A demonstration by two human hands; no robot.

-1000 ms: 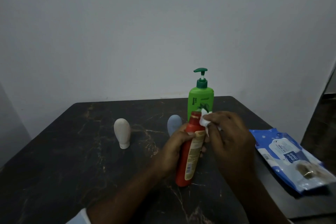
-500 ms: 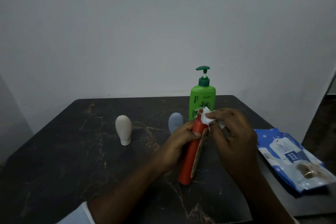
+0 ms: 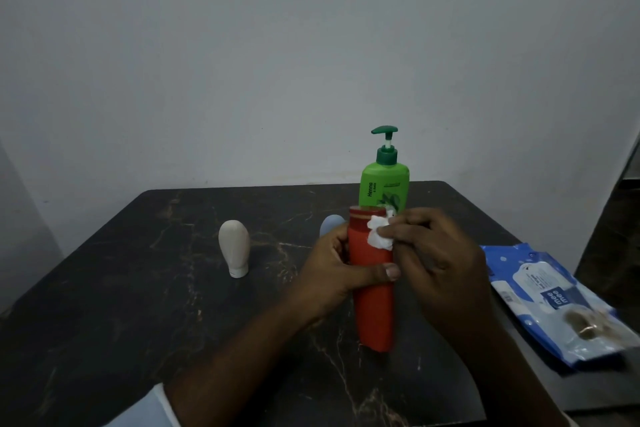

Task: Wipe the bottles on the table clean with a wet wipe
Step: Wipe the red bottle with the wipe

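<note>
**Between the hands: red bottle under the wipe, upper body**

Between the two hands the red bottle (image 3: pixel 374 305) stands upright. Its base is at or just above the dark table (image 3: pixel 138 322), and contact cannot be confirmed. The left hand (image 3: pixel 332 274) grips it round the middle, thumb across the near face and fingers behind. The right hand (image 3: pixel 440 260) pinches a bunched wet wipe (image 3: pixel 379 236) and presses it to the bottle's upper right side, just below the cap band.

Handling, as judged: the bottle looks like rigid, smooth plastic, likely slick once damp, and light enough for one hand. The mid-body hold is sound, as it leaves cap and base free for wiping. The wipe is soft and limp and needs fingertip pressure to work.

Just beyond the right hand stands a green pump bottle (image 3: pixel 384 184). It is tall and probably easy to tip, so it is best held by the body, not the pump. Beyond the left hand's fingers a blue bottle (image 3: pixel 329 224) is partly hidden. Well left of the left hand a cream bottle (image 3: pixel 234 246) stands on its cap. Right of the right hand lies the wipes pack (image 3: pixel 547 302).
</note>
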